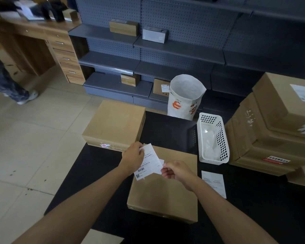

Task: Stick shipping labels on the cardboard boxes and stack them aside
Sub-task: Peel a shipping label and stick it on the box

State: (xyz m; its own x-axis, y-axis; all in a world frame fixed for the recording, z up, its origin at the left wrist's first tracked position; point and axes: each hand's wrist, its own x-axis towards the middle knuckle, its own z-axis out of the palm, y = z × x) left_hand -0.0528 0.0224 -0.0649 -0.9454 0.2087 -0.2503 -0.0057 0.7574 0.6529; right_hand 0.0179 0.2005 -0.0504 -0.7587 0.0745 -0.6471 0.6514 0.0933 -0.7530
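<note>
A flat cardboard box [164, 194] lies on the black table [253, 217] in front of me. Above its far left corner I hold a white shipping label [149, 160] with a barcode. My left hand [133, 156] pinches the label's left edge. My right hand [176, 170] pinches its right side, where a white strip stands off from the sheet. A second cardboard box [114, 124] sits at the table's far left corner. Another label [214, 183] lies flat on the table to the right of the near box.
A white perforated basket [212, 138] stands right of centre. A stack of labelled cardboard boxes [271, 131] fills the right side. A white paper sack [185, 96] stands behind the table, before grey shelving [165, 46]. A person's legs [9, 81] are at the far left.
</note>
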